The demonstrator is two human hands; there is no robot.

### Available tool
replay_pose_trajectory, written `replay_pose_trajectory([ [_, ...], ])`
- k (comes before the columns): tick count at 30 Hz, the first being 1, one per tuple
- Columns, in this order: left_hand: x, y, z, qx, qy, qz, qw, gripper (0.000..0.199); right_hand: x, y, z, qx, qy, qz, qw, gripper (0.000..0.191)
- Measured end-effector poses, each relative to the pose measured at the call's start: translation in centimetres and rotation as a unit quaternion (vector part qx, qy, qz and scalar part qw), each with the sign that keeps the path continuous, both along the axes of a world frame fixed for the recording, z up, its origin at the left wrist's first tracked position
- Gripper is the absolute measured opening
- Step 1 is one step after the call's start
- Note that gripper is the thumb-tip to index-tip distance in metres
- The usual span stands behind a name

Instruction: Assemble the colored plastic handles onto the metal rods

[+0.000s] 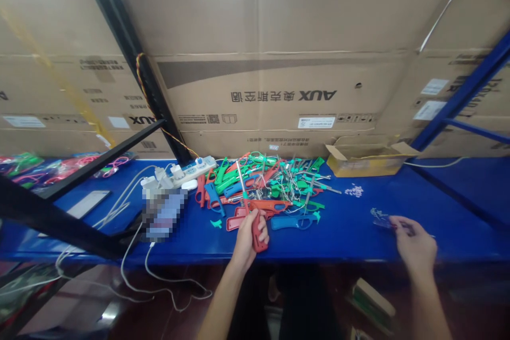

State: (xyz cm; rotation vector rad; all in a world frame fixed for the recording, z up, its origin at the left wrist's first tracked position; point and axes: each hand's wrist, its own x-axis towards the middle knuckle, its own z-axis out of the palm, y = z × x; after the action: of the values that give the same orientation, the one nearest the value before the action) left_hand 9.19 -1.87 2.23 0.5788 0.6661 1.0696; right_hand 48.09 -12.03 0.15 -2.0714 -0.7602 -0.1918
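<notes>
My left hand [246,236] is wrapped round the red handle of a long-necked lighter [260,243], whose metal tube points up and away. Just beyond it spreads a heap of lighter parts [295,183]: red, green and blue handles with metal tubes and thin wires. A blue lighter handle [290,222] lies at the heap's near edge. Over the table's right side, the fingers of my right hand [416,247] are pinched together beside a small clear patch of tiny pieces [379,218]. What they hold is too small to make out.
Small pale pieces [354,190] lie right of the heap, near an open cardboard box [366,159]. Left are a power strip [195,170], a blurred-out phone [165,218] and white cables [123,207]. A dark metal post [131,37] rises before large cartons [258,21].
</notes>
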Motion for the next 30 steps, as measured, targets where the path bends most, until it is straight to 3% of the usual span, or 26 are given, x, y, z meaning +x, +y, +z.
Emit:
replay_pose_trajectory([
  [4, 0.2, 0.2, -0.1, -0.001, -0.004, 0.030, 1.000, 0.049, -9.2, 0.3, -0.3, 0.049, 0.108, 0.130, 0.984, 0.055],
  [7, 0.3, 0.4, -0.2, -0.001, -0.012, 0.048, 0.999, 0.048, -17.8, 1.3, 0.2, 0.049, 0.253, 0.345, 0.902, 0.040],
  [9, 0.4, 0.5, -0.3, -0.002, -0.018, 0.058, 0.998, 0.049, -22.2, 2.4, 0.7, 0.018, 0.244, 0.475, 0.845, 0.033],
  [11, 0.4, 0.6, -0.3, -0.003, -0.024, 0.071, 0.997, 0.049, -24.9, 3.6, 1.1, -0.008, 0.197, 0.565, 0.801, 0.028],
  [15, 0.5, 0.7, -0.5, 0.005, -0.036, 0.113, 0.993, 0.048, -25.9, 5.3, 1.3, -0.017, 0.179, 0.611, 0.771, 0.019],
  [20, 0.4, 0.7, -0.5, 0.024, -0.048, 0.152, 0.987, 0.048, -25.3, 5.5, 1.2, -0.011, 0.177, 0.595, 0.784, 0.020],
  [30, 0.7, 0.3, -0.2, 0.037, -0.030, 0.135, 0.990, 0.042, -25.3, 5.4, 1.2, -0.008, 0.165, 0.598, 0.784, 0.020],
])
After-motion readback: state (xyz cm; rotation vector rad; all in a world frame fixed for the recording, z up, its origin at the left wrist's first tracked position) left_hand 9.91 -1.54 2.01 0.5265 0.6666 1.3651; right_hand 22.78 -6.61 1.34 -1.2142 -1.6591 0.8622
